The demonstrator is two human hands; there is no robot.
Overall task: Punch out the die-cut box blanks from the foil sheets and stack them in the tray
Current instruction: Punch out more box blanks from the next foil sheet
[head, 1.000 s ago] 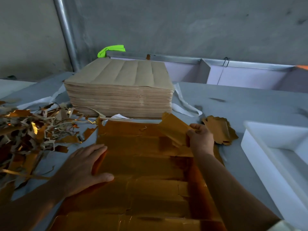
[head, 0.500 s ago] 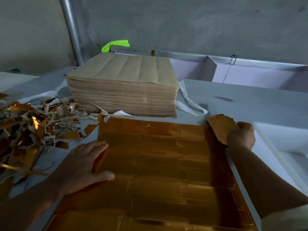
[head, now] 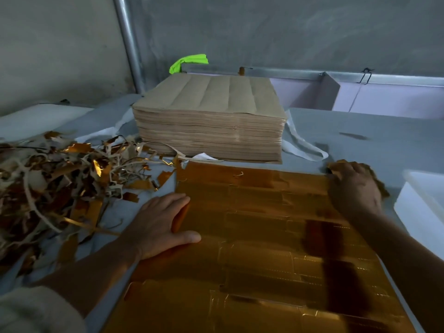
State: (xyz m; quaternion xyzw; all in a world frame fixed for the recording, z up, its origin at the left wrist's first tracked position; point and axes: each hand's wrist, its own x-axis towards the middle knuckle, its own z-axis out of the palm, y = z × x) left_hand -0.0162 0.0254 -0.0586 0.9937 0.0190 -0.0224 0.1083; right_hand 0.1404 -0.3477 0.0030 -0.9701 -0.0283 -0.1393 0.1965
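The foil sheet (head: 264,224) lies flat on the bench (head: 360,131) directly in front of you, gold face up. Its long axis runs away from you, and its far edge points at the stack of brown sheets (head: 209,121) and stops just short of it. The die-cut blanks in it lie crosswise, long axes running left to right, in rows one behind another.

Your left hand (head: 161,224) rests open on the sheet's left edge, palm down, fingers straight and thumb spread. It grips nothing and only pins the sheet.

Your right hand (head: 353,188) is at the sheet's far right corner, back uppermost, over a small pile of loose gold pieces (head: 380,188) just beside that corner. Its fingers bend down out of sight, so whether they pinch a piece cannot be told.

The tray (head: 420,207) stands to the right of the sheet, past the pile. It is close to the right hand and well apart from the left. Treat the right hand as the working hand for any transfer to the tray. That move would run rightward, along the blanks' long axis.

The sheet appears largely unpunched, so most of the task is judged to lie ahead. Keep the left side pinned while pulling blanks, since thin foil board would likely slide or tear at the nicks.

A heap of trimmed scrap (head: 60,183) lies on the bench to the left.
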